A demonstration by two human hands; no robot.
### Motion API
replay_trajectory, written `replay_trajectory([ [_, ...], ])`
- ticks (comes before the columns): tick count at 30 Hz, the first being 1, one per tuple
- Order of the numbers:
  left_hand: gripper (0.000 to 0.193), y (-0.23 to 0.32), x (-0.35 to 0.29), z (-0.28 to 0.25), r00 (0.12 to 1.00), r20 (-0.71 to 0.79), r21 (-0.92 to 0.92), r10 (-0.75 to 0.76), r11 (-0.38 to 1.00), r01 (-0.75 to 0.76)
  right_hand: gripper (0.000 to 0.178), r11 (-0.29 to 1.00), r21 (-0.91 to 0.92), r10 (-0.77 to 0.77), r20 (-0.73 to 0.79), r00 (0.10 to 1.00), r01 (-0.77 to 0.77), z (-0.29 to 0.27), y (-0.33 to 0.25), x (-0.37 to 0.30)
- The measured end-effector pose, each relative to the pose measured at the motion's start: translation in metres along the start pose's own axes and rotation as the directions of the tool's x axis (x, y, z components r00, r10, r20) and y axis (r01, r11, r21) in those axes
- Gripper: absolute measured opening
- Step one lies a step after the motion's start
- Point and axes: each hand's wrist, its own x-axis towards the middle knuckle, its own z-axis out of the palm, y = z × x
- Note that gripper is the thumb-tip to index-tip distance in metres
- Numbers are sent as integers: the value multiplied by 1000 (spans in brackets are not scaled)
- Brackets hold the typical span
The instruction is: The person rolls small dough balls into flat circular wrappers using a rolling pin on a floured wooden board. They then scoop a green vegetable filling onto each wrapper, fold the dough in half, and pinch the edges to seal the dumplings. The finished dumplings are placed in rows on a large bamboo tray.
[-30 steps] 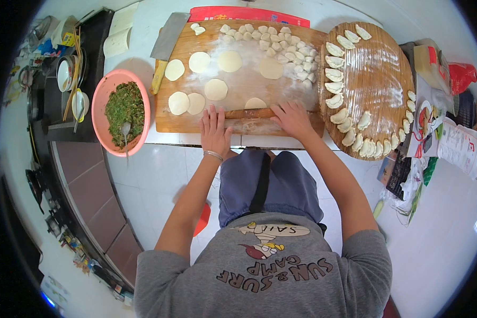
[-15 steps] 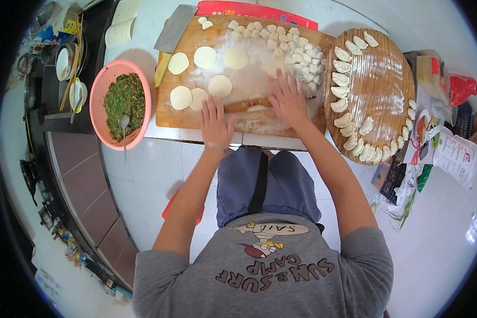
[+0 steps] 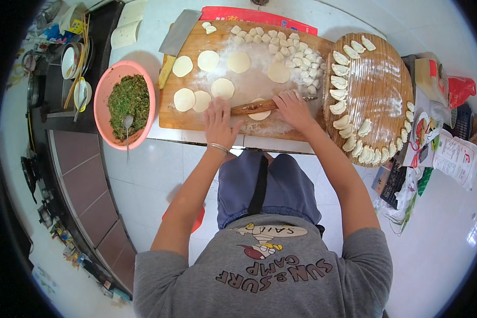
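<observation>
As both hands [image 3: 219, 125] [image 3: 293, 110] rest on the rolling pin [image 3: 249, 108], dough [image 3: 261, 115] lies beneath

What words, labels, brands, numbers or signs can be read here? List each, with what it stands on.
Wording not copied; places only:
Shirt: large dark lettering, legible but upside down in this view; more on its cartoon.
Red sheet: partly covered printing, too small to read surely.
White bag: small printing, too blurred to read.
Yellow box: marks too small to read.
Board, bowl: none visible.
</observation>
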Motion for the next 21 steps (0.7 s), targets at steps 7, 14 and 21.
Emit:
replay_trajectory([
  [7, 74, 34, 31, -15, 881, -169, -217, 442, 855, -471, 34, 965, 223, 138, 21, 990, -139, -34, -15, -14],
  [14, 51, 57, 20, 1, 952, 38, -941, -303, 310, 136, 32, 662, 695, 382, 7, 924, -279, -39, -29, -41],
  [21, 29, 72, 37, -8, 878, 479, -778, 4, -462, 427, 33, -288, 821, 355, 569, 742, -492, -44, -49, -51],
])
